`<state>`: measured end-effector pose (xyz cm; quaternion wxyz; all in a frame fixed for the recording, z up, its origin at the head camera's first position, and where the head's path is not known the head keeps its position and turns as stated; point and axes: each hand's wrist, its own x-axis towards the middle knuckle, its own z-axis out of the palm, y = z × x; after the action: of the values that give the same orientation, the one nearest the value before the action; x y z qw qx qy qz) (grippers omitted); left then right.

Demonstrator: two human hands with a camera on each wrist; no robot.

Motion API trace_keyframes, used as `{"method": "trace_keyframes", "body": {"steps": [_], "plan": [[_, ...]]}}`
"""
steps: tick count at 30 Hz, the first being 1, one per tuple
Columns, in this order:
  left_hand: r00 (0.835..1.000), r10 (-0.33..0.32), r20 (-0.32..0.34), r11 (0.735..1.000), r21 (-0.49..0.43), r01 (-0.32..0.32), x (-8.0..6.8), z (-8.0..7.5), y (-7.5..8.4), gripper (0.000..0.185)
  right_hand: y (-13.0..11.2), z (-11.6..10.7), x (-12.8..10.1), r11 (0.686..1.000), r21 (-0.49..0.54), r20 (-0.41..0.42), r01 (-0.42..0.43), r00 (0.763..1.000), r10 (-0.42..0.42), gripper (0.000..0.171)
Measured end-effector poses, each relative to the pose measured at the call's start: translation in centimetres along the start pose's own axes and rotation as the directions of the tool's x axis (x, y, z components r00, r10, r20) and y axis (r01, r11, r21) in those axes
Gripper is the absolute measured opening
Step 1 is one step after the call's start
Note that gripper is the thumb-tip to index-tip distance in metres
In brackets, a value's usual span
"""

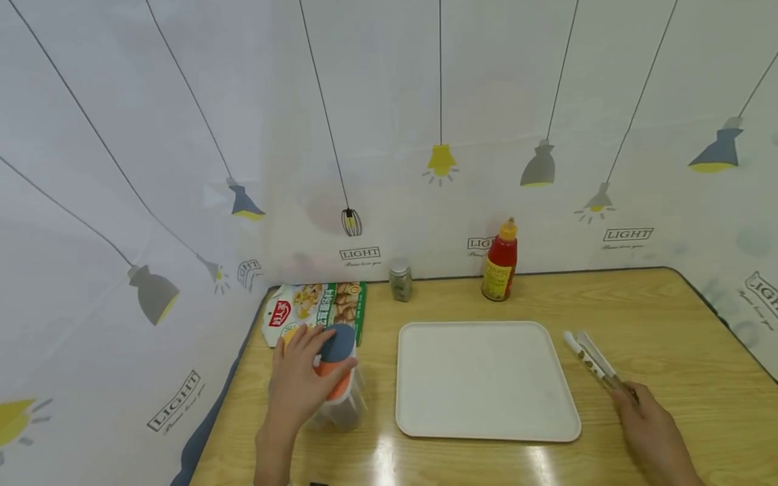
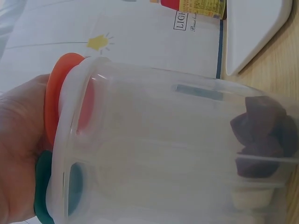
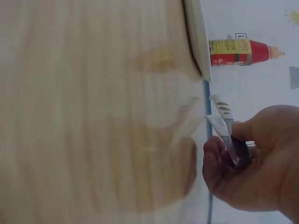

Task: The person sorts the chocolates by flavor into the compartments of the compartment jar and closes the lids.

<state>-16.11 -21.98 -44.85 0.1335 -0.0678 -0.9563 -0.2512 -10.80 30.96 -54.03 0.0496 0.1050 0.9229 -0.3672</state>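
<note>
At the left of the head view stands a clear plastic storage container point(image 1: 343, 413) with round coloured lids: blue point(image 1: 338, 343), orange point(image 2: 55, 98) and green point(image 2: 43, 186). My left hand point(image 1: 300, 381) grips its top from above, fingers spread over the lids and thumb at the right edge. Through the wall, the left wrist view shows dark purple chunks point(image 2: 261, 135) and pale pieces point(image 2: 252, 198) in separate compartments. To the right of the tray, my right hand point(image 1: 653, 428) holds a pair of food tongs point(image 1: 592, 358) by the handle end. The tongs' white slotted tips stand apart with nothing between them.
A white rectangular tray point(image 1: 486, 432) lies mid-table. Behind it stand a red sauce bottle point(image 1: 501, 263) with a yellow cap and a small glass jar point(image 1: 400, 280). A printed food packet point(image 1: 316, 300) lies behind the container. A lamp-patterned curtain point(image 1: 395, 135) borders the table.
</note>
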Motion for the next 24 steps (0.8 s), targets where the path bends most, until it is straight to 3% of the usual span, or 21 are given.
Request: {"method": "trace_keyframes", "body": {"steps": [9, 15, 18, 24], "plan": [[1.0, 0.0, 0.013, 1.0, 0.015, 0.0, -0.2, 0.1, 0.2, 0.062, 1.4, 1.1, 1.4, 0.969, -0.234, -0.13, 0.085, 0.984, -0.118, 0.052], [1.0, -0.008, 0.027, 1.0, 0.03, 0.007, 0.0, 0.5, 0.5, 0.065, 3.1, 1.8, 1.6, 0.986, -0.164, -0.183, -0.014, 0.983, -0.017, 0.062], [1.0, -0.009, 0.024, 0.999, 0.04, 0.008, 0.1, 0.7, 0.5, 0.067, 3.8, 2.5, 1.6, 0.987, -0.136, -0.251, -0.081, 0.967, 0.045, 0.066], [1.0, -0.01, -0.005, 0.998, 0.067, 0.01, 0.0, 0.7, 0.0, 0.065, 3.7, 3.3, 2.3, 0.986, -0.152, -0.335, -0.062, 0.942, 0.007, 0.059]]}}
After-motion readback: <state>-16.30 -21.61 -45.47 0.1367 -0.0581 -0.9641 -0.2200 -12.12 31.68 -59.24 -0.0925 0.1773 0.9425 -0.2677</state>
